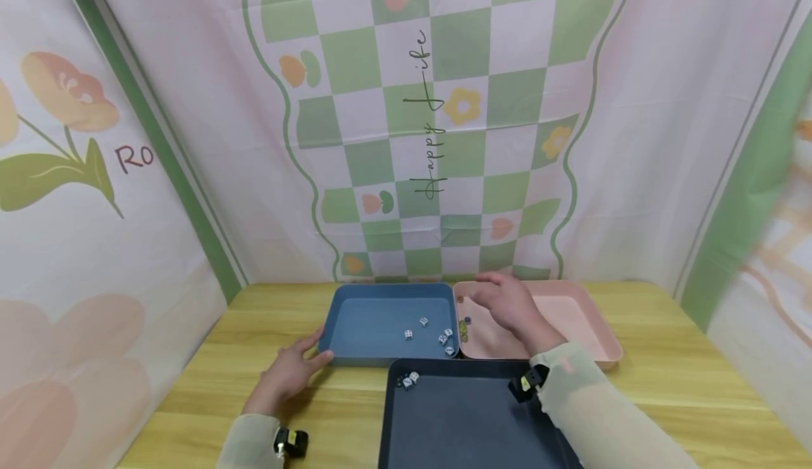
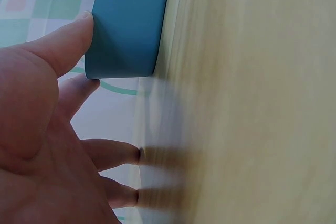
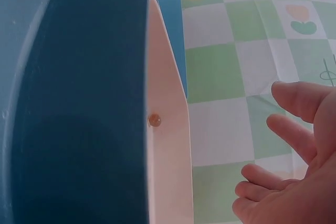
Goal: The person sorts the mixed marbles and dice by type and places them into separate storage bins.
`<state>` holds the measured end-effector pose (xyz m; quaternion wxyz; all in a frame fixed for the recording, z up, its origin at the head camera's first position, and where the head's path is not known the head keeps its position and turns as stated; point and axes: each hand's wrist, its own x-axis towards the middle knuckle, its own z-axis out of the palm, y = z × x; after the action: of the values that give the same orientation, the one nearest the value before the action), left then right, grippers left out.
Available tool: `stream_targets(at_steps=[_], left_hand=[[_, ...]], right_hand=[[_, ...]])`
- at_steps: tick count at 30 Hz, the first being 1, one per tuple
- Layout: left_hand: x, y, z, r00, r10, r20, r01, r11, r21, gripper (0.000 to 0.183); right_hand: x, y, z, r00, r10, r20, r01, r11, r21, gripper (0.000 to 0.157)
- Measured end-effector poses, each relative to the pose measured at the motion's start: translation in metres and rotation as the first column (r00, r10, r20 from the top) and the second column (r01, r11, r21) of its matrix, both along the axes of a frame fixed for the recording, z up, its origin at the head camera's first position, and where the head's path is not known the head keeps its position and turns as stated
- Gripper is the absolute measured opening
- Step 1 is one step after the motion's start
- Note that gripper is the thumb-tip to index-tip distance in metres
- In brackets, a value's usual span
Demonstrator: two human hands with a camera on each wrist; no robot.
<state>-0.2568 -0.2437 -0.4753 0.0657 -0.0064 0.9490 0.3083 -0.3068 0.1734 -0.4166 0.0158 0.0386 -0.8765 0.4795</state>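
My left hand (image 1: 288,374) touches the front left corner of a blue tray (image 1: 364,324), its thumb and index fingertip against the wall in the left wrist view. Several white dice (image 1: 423,322) lie in that tray, mostly toward its right end. Over the pink tray (image 1: 574,314) hovers my right hand (image 1: 510,305), fingers extended and holding nothing in the right wrist view. Below it, along the pink tray's left side, are small yellow-green pieces (image 1: 463,331), a blue piece (image 1: 468,320) and an orange-brown bead (image 3: 154,120).
A larger dark tray (image 1: 469,419) stands in front of both, with white dice (image 1: 414,377) and small dark pieces in its far left corner. All three trays rest on a wooden table (image 1: 342,412). A checked curtain (image 1: 457,102) hangs behind.
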Motion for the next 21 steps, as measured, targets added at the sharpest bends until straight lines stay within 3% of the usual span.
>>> stream_targets(at_steps=[7,14,21], left_hand=[[0.000,0.000,0.001,1.000,-0.003,-0.002,0.003,1.000,0.013,0.070],[0.000,0.000,0.000,1.000,-0.003,0.003,0.003,1.000,0.002,0.070],[-0.001,0.000,0.000,1.000,-0.005,0.002,0.005,1.000,-0.003,0.070]], right_hand=[[0.005,-0.011,0.002,0.999,0.031,-0.038,-0.029,0.999,0.037,0.044],[0.014,-0.026,0.002,0.983,0.146,-0.109,-0.134,0.985,0.111,0.037],[0.023,-0.042,0.005,0.968,0.234,-0.095,-0.218,0.964,0.150,0.034]])
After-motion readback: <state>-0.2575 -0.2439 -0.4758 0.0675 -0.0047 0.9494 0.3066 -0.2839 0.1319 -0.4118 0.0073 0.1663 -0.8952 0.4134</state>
